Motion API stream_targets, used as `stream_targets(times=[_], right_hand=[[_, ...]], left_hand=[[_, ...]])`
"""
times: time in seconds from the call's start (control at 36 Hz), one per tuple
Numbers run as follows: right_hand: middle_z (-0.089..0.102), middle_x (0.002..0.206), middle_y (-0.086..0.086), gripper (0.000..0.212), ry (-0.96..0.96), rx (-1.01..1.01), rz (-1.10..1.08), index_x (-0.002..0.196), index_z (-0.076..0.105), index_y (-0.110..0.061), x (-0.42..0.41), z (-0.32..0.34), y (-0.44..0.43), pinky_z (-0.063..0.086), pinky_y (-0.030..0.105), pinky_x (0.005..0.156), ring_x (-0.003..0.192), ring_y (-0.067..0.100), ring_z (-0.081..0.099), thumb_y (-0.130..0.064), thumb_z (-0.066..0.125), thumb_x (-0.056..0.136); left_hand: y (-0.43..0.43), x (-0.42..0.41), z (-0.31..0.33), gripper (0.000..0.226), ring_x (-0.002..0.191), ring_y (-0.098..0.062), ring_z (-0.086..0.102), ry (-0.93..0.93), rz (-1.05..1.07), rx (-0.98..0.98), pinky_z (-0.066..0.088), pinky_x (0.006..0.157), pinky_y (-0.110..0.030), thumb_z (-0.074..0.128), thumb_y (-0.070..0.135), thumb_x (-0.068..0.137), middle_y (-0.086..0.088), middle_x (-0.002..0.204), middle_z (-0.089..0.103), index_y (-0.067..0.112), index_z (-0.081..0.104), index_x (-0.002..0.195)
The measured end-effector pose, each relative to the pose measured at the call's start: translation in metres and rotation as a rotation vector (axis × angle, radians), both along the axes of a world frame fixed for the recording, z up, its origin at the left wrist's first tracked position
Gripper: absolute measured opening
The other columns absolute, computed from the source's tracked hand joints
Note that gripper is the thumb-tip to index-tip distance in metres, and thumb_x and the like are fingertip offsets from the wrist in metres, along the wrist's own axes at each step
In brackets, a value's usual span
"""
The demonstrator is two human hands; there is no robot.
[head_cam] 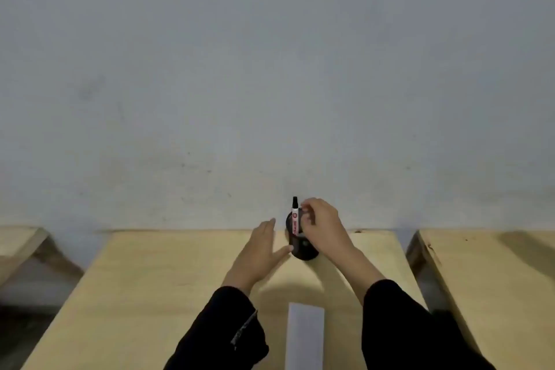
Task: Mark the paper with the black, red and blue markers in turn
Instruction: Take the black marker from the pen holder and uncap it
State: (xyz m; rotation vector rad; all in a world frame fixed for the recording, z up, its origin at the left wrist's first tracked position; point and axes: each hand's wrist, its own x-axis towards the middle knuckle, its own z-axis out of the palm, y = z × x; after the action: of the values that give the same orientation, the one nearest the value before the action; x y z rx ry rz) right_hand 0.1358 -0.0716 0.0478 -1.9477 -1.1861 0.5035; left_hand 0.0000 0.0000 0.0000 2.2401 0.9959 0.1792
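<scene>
Plain grey wall (270, 69) is filling the upper part of the view, with a pale wooden desk (168, 279) being seen below it, pushed up against the wall. At the far left, a corner of another wooden surface (18, 243) is being shown, separated from the desk by a gap. Moving right, the left hand (258, 252) is being held flat and spread wide over the desk, nothing being gripped by it; its thumb tip is being kept just beside, perhaps touching, the lower left side of a dark round holder (304, 251) that is standing near the desk's far edge. A marker (295, 216) with a black cap and a white label bearing red print is being held upright in the holder, its cap pointing up against the wall. The marker's ink colour cannot be told. The right hand (321, 225) is being curled over the holder's top, its fingertips (304, 209) being pinched narrowly at the marker's barrel just below the cap. Both forearms are being covered by black sleeves (399, 324). Between the sleeves, at the near edge, a narrow white strip of paper (304, 336) is being left lying flat on the desk, well apart from the holder. At the far right, a further wooden surface (495, 279) is being shown.
</scene>
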Motion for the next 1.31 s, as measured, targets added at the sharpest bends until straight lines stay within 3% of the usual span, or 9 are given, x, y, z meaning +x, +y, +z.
stream_targets(times=[0.17, 0.28, 0.39, 0.47, 0.58, 0.89, 1.08, 1.22, 1.31], right_hand=[[0.056, 0.093, 0.008, 0.011, 0.012, -0.138, -0.095, 0.093, 0.053, -0.005, -0.003, -0.041, 0.033, 0.04, 0.027, 0.068, 0.081, 0.02, 0.052, -0.005, 0.042, 0.089], [0.058, 0.098, 0.011, 0.019, -0.05, -0.281, -0.179, 0.104, 0.055, -0.003, -0.001, -0.057, 0.056, 0.034, 0.028, 0.068, 0.082, 0.022, 0.051, -0.011, 0.043, 0.092], [0.058, 0.099, 0.009, 0.023, -0.106, -0.272, -0.209, 0.11, 0.055, -0.004, 0.0, -0.07, 0.059, 0.03, 0.023, 0.069, 0.086, 0.021, 0.051, -0.012, 0.042, 0.093], [0.06, 0.102, 0.016, 0.02, -0.148, -0.182, -0.201, 0.104, 0.056, 0.001, 0.002, -0.079, 0.059, 0.028, 0.021, 0.071, 0.096, 0.028, 0.054, -0.008, 0.045, 0.09], [0.063, 0.1, 0.013, 0.023, -0.124, -0.178, -0.169, 0.106, 0.057, 0.0, 0.003, -0.077, 0.062, 0.038, 0.025, 0.075, 0.096, 0.026, 0.056, -0.002, 0.047, 0.086], [0.059, 0.095, 0.01, 0.015, -0.149, -0.295, -0.068, 0.101, 0.052, -0.009, 0.014, -0.079, 0.069, 0.052, 0.037, 0.082, 0.087, 0.024, 0.056, -0.004, 0.051, 0.086], [0.059, 0.09, 0.009, 0.008, -0.19, 0.049, -0.107, 0.095, 0.052, -0.007, 0.003, -0.086, 0.05, 0.046, 0.037, 0.075, 0.085, 0.025, 0.055, -0.004, 0.049, 0.088], [0.057, 0.086, 0.007, 0.004, -0.173, 0.336, -0.123, 0.085, 0.048, -0.007, -0.009, -0.079, 0.03, 0.041, 0.03, 0.065, 0.076, 0.021, 0.052, -0.005, 0.049, 0.088], [0.062, 0.092, 0.008, 0.006, -0.14, 0.488, -0.153, 0.093, 0.055, -0.006, -0.016, -0.07, 0.012, 0.049, 0.03, 0.075, 0.086, 0.021, 0.059, -0.006, 0.052, 0.088]], left_hand=[[0.012, 0.019, -0.051, 0.084, 0.137, -0.018, 0.032, -0.064, 0.063, -0.176, 0.023, 0.104, -0.016, 0.068, 0.035, 0.084, -0.006, 0.149, 0.032, 0.003, 0.02, 0.146], [0.015, 0.041, -0.057, 0.05, 0.085, 0.006, 0.056, -0.29, 0.105, -0.338, 0.041, 0.076, -0.014, 0.074, 0.017, 0.075, 0.013, 0.1, 0.059, 0.009, 0.053, 0.119], [0.019, 0.059, -0.066, 0.033, 0.069, 0.012, 0.058, -0.376, 0.128, -0.343, 0.041, 0.062, -0.007, 0.066, 0.004, 0.075, 0.006, 0.083, 0.064, 0.002, 0.058, 0.107], [0.022, 0.066, -0.073, 0.023, 0.073, 0.006, 0.058, -0.39, 0.155, -0.313, 0.044, 0.064, -0.014, 0.066, 0.005, 0.079, 0.002, 0.087, 0.065, 0.012, 0.059, 0.099], [0.023, 0.065, -0.083, 0.035, 0.072, 0.015, 0.054, -0.389, 0.159, -0.31, 0.041, 0.061, -0.004, 0.069, 0.005, 0.078, 0.019, 0.084, 0.052, 0.029, 0.047, 0.091], [0.023, 0.062, -0.102, 0.036, 0.08, -0.002, 0.053, -0.435, 0.126, -0.264, 0.041, 0.063, -0.005, 0.073, 0.009, 0.076, 0.013, 0.088, 0.051, 0.019, 0.048, 0.101], [0.014, 0.053, -0.112, 0.06, 0.096, 0.007, 0.053, -0.537, 0.069, -0.253, 0.041, 0.072, 0.001, 0.071, 0.016, 0.074, 0.016, 0.11, 0.052, 0.023, 0.046, 0.127], [0.012, 0.051, -0.115, 0.049, 0.097, 0.003, 0.06, -0.584, -0.003, -0.24, 0.047, 0.077, -0.012, 0.072, 0.016, 0.073, 0.009, 0.107, 0.063, 0.025, 0.051, 0.116], [0.01, 0.049, -0.12, 0.048, 0.105, -0.013, 0.061, -0.56, 0.018, -0.153, 0.052, 0.088, -0.032, 0.073, 0.031, 0.069, 0.002, 0.111, 0.064, 0.03, 0.055, 0.114]])
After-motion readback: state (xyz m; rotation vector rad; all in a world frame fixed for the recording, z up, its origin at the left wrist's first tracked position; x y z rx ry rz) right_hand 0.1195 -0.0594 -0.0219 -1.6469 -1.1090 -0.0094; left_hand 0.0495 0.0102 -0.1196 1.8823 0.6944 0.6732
